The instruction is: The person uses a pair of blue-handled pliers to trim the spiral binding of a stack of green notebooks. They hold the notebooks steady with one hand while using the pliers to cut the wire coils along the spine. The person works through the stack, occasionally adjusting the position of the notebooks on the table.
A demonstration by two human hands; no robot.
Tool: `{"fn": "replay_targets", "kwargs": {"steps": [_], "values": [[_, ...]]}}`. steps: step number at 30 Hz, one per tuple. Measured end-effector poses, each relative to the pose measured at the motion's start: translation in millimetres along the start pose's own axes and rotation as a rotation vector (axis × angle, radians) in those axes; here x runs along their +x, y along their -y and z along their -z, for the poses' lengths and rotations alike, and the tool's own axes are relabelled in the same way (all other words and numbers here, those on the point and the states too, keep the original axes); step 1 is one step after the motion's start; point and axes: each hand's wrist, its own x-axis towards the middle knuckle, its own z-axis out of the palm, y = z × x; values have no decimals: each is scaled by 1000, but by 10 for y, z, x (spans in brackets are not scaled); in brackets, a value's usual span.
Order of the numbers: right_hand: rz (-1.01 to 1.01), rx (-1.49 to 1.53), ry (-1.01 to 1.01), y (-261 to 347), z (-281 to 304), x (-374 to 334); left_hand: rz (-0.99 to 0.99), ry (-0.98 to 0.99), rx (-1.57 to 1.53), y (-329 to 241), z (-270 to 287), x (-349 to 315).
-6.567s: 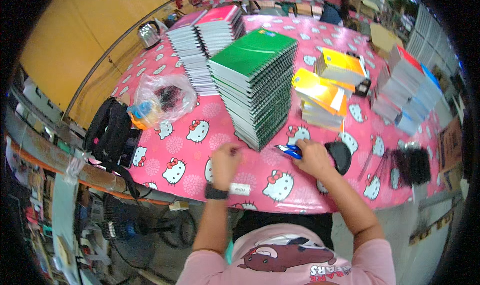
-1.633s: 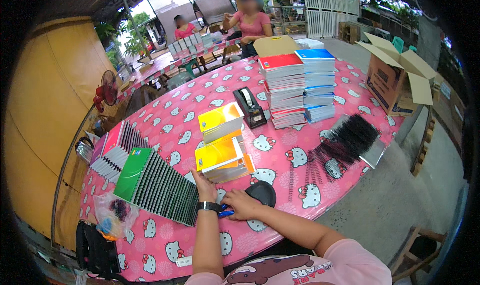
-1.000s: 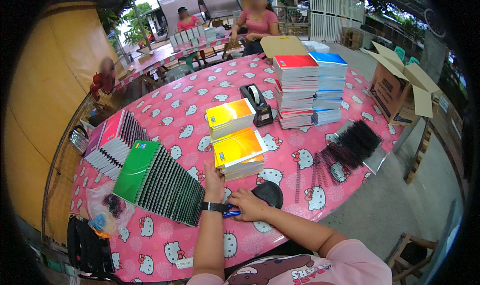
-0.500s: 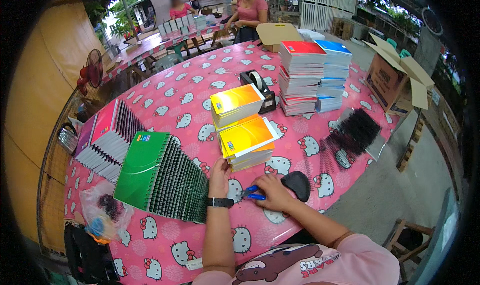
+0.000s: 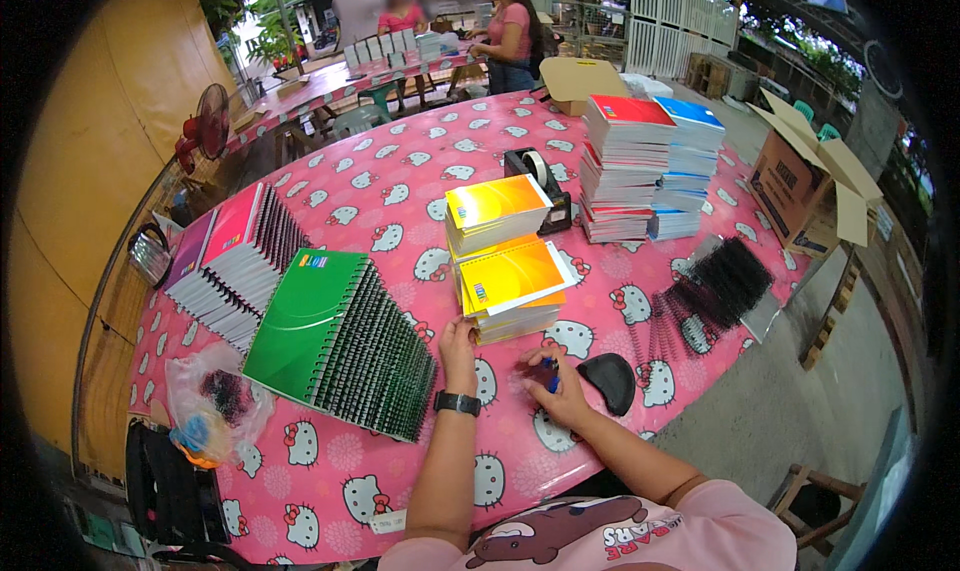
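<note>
A stack of yellow notebooks [image 5: 515, 276] stands before me, its top covers punched along one edge and the sheets slightly askew. At its near left corner, my left hand [image 5: 459, 356] closes its fingers on the edge of a yellow notebook; the fingertips are partly hidden. My right hand [image 5: 562, 396] is wrapped round blue-handled cutting pliers [image 5: 552, 374], just short of the stack. Close to the right hand lies a black rounded pad [image 5: 608, 383]. Left of my left wrist leans a tall pile of green spiral notebooks [image 5: 310, 321] with black coils.
Red notebooks [image 5: 628, 151] and blue notebooks [image 5: 690, 161] are piled beyond, beside a tape dispenser [image 5: 545, 196]. Black coils [image 5: 730, 276] lie at right near an open carton [image 5: 790, 181]. Pink and purple notebooks [image 5: 235, 241] and a plastic bag [image 5: 215, 401] are left. Two people work behind.
My right hand has turned the cutting pliers, so the handles now sit mostly inside the fingers. The left hand stays at the yellow stack's corner. The whole view has shifted slightly.
</note>
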Motion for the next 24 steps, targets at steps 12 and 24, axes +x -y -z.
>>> {"fn": "replay_targets", "kwargs": {"steps": [12,24], "values": [[79,-93,-19,-26,-51,-4,-50,-98,-86,-84,-123,-64],[77,-72,-29,96,-74,10,-64,-101,-108,-28,-130,-18]]}}
